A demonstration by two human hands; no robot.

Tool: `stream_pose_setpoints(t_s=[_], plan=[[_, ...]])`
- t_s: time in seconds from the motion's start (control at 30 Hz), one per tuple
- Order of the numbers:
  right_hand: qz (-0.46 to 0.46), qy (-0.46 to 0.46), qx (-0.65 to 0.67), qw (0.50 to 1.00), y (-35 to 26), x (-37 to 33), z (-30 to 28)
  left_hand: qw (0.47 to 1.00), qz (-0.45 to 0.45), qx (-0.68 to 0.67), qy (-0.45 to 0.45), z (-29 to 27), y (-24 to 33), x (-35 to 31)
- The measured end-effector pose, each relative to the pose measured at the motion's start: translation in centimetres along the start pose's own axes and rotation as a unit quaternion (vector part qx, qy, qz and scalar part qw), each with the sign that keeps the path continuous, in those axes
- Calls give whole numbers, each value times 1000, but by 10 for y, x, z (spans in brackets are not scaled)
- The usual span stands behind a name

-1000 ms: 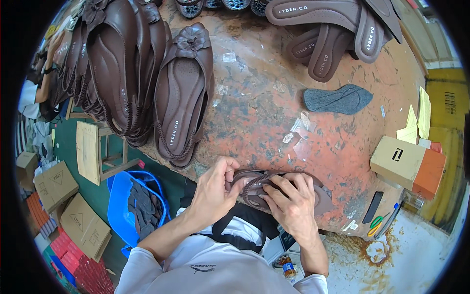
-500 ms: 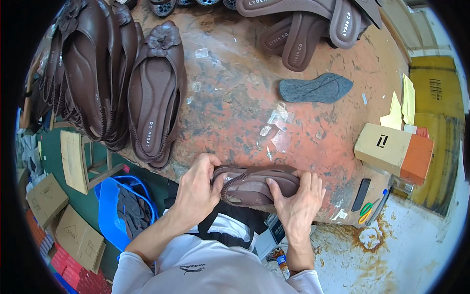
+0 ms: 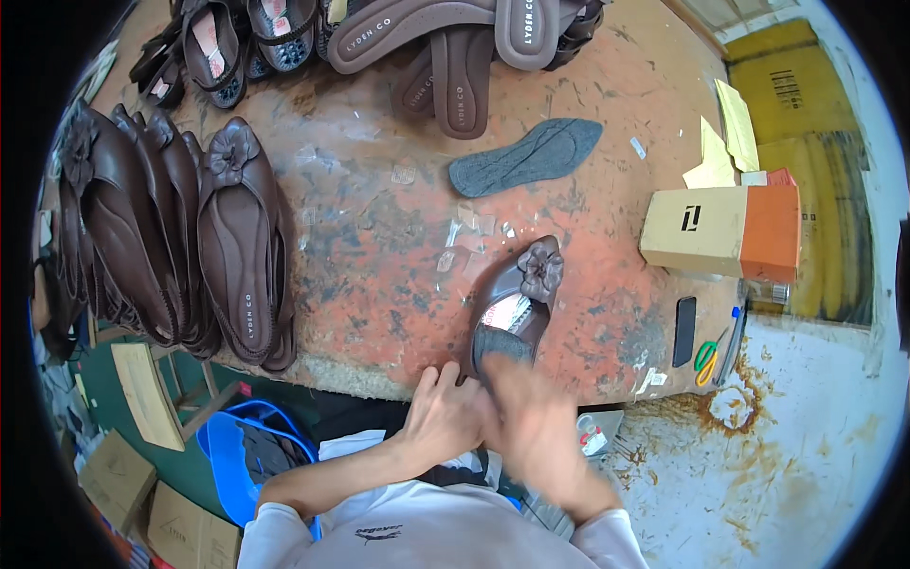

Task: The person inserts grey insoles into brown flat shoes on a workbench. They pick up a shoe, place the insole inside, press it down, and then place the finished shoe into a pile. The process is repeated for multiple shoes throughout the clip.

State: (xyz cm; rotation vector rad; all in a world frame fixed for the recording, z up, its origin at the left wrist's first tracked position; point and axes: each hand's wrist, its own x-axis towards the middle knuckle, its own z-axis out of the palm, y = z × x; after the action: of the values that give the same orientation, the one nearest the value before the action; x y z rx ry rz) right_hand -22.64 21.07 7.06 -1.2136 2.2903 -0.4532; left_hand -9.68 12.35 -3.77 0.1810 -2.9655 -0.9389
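A dark brown flat shoe (image 3: 513, 272) with a leather flower on its toe lies at the table's near edge, toe pointing away from me. Inside it show a shiny whitish patch with pinkish marks and, closer to me, a grey piece (image 3: 499, 342). At the heel end, my left hand (image 3: 442, 415) has its fingers curled round the shoe. My right hand (image 3: 538, 427) is over the heel and opening, smeared by motion, so its fingers cannot be made out. Both hands hide the heel.
Brown flower-toed shoes (image 3: 242, 228) stand stacked at left. Brown insoles (image 3: 462, 90) and dark shoes lie at the far side, near a grey sole-shaped piece (image 3: 528, 157). At right are a cardboard box (image 3: 692, 229), phone (image 3: 684, 332) and scissors (image 3: 706, 358). A blue bin (image 3: 225, 465) stands below left.
The shoe between my hands lay sideways with its brown insole showing; now it points away with grey and whitish inside. My hands have come together at its heel. The view has shifted.
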Motion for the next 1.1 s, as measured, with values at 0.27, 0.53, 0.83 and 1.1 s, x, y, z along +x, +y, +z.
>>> stream_pose_setpoints(t_s=[0.27,0.53,0.83,1.1], plan=[[111,-11,-107,988,17,55,32,999,-34,15,-31,-2,10,16],[69,69,-107,989,15,55,36,999,-28,11,-26,5,7,19],[36,98,-96,990,14,59,26,999,-16,25,27,-3,10,17],[79,88,-152,981,20,73,29,998,10,31,57,0,7,14]])
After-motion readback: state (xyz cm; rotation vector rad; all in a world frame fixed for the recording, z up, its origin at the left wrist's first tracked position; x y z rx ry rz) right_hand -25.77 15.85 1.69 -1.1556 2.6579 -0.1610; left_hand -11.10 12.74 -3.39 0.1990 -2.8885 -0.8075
